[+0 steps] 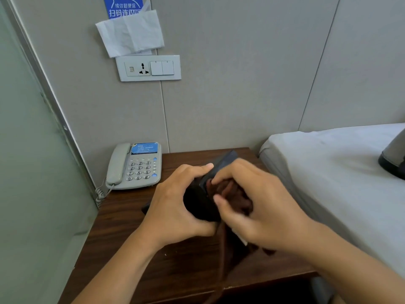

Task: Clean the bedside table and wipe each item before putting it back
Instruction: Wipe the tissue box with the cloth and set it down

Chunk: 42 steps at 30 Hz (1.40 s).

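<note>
Above the dark wooden bedside table point(122, 238) my left hand point(175, 207) grips a black box-shaped item point(199, 202), tilted with one end pointing up and away. My right hand point(263, 207) presses a brown cloth point(232, 194) against the item's right side. A strip of the cloth hangs down past the table's front edge. My hands hide most of the item, so I cannot name it. A grey corded telephone point(135, 166) with a blue label stands at the table's back left corner.
A bed with a grey sheet point(341, 167) borders the table on the right, and a dark-based object point(394, 159) lies on it. A frosted glass panel point(28, 172) closes the left side. A socket and switch plate point(149, 68) and a tissue point(131, 31) are on the wall.
</note>
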Each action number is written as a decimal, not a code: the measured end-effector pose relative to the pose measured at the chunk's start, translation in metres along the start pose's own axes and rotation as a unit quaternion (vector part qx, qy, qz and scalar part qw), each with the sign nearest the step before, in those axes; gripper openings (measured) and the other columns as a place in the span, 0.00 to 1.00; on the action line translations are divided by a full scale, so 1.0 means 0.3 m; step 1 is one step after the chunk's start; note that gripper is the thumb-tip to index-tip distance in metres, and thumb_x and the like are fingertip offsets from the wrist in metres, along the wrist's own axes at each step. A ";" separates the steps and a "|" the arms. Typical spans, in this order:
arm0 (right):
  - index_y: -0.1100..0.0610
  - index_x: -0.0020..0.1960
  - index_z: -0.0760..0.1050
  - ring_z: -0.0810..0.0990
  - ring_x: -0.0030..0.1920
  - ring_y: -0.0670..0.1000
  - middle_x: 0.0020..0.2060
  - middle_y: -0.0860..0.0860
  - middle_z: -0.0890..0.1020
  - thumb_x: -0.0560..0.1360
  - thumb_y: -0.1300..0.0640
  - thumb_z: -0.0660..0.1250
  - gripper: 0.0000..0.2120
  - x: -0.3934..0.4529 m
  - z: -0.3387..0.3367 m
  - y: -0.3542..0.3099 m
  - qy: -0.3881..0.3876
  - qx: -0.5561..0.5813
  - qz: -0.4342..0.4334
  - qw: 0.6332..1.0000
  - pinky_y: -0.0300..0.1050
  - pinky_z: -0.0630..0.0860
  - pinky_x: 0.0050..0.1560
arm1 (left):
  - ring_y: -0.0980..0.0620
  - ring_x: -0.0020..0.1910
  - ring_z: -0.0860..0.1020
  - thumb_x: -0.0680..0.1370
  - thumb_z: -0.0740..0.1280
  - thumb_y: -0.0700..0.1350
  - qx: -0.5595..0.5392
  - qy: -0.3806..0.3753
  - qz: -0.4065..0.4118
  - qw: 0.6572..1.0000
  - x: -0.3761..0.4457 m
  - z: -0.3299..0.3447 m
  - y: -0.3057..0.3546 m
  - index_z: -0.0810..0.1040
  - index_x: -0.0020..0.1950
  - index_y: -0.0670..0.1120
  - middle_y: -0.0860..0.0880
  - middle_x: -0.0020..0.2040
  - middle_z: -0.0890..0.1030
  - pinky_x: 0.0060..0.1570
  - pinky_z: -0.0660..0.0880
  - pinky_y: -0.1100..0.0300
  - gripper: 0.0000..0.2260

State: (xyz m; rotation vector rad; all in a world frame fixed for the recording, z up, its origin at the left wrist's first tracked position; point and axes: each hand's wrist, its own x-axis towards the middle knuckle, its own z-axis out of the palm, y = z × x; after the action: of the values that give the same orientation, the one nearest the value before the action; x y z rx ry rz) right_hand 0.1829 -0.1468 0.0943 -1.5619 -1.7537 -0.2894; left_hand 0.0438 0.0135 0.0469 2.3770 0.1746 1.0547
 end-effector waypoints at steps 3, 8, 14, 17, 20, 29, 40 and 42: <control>0.49 0.56 0.76 0.80 0.48 0.45 0.47 0.42 0.79 0.77 0.48 0.67 0.09 0.067 -0.006 0.071 0.062 -0.003 0.081 0.995 0.49 0.78 0.47 | 0.57 0.59 0.80 0.57 0.84 0.52 0.008 -0.006 -0.017 1.000 0.004 0.009 0.009 0.72 0.71 0.60 0.60 0.60 0.78 0.55 0.76 0.64 0.44; 0.41 0.62 0.76 0.76 0.58 0.43 0.50 0.40 0.79 0.79 0.45 0.68 0.12 0.075 -0.023 0.082 0.034 0.056 0.129 0.989 0.37 0.73 0.56 | 0.57 0.59 0.79 0.58 0.83 0.53 0.004 0.009 -0.035 0.999 0.005 0.003 0.007 0.71 0.72 0.60 0.61 0.60 0.78 0.55 0.75 0.67 0.44; 0.33 0.77 0.55 0.72 0.61 0.41 0.63 0.42 0.65 0.69 0.55 0.77 0.47 0.037 -0.125 0.073 -0.200 0.054 0.120 0.971 0.33 0.73 0.57 | 0.55 0.62 0.79 0.58 0.84 0.53 -0.003 0.009 -0.040 0.999 0.012 -0.012 0.002 0.72 0.73 0.57 0.60 0.63 0.78 0.58 0.77 0.60 0.44; 0.35 0.76 0.57 0.70 0.64 0.42 0.62 0.39 0.64 0.66 0.50 0.78 0.46 0.038 -0.106 0.082 -0.173 -0.002 0.085 0.981 0.31 0.72 0.59 | 0.56 0.63 0.79 0.58 0.85 0.53 -0.002 0.009 -0.034 0.999 0.008 -0.007 0.010 0.72 0.72 0.58 0.60 0.64 0.78 0.60 0.76 0.62 0.43; 0.39 0.69 0.67 0.74 0.58 0.43 0.58 0.39 0.69 0.62 0.44 0.75 0.37 0.036 -0.080 0.092 -0.109 -0.023 0.057 0.992 0.31 0.72 0.55 | 0.57 0.63 0.79 0.59 0.86 0.51 0.006 0.009 -0.033 0.999 0.006 -0.006 0.012 0.71 0.72 0.60 0.61 0.64 0.78 0.59 0.76 0.64 0.44; 0.49 0.42 0.81 0.85 0.39 0.47 0.36 0.45 0.85 0.66 0.57 0.78 0.08 0.068 -0.143 0.113 0.147 0.082 0.154 0.974 0.52 0.81 0.40 | 0.54 0.64 0.78 0.61 0.85 0.53 -0.027 0.026 -0.054 0.998 0.018 -0.029 -0.004 0.72 0.71 0.58 0.60 0.64 0.78 0.60 0.79 0.57 0.41; 0.45 0.53 0.78 0.78 0.49 0.44 0.47 0.46 0.77 0.71 0.40 0.76 0.16 0.104 0.002 0.089 0.119 -0.018 0.094 0.988 0.39 0.75 0.48 | 0.56 0.59 0.80 0.58 0.86 0.51 -0.003 0.026 -0.038 0.999 0.006 -0.014 0.008 0.72 0.70 0.61 0.61 0.60 0.79 0.55 0.75 0.67 0.43; 0.45 0.55 0.79 0.77 0.53 0.46 0.49 0.45 0.76 0.75 0.37 0.68 0.15 0.081 -0.022 0.081 0.064 0.010 0.075 0.995 0.40 0.73 0.52 | 0.57 0.60 0.79 0.58 0.86 0.52 0.005 0.018 -0.037 0.999 0.003 -0.015 0.012 0.71 0.69 0.63 0.63 0.61 0.78 0.55 0.76 0.67 0.43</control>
State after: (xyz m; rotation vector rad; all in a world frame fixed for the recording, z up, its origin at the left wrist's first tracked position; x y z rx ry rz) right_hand 0.2088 -0.1269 0.1074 -1.6147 -1.5289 -0.2899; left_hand 0.0409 0.0127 0.0518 2.3418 0.2792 1.0656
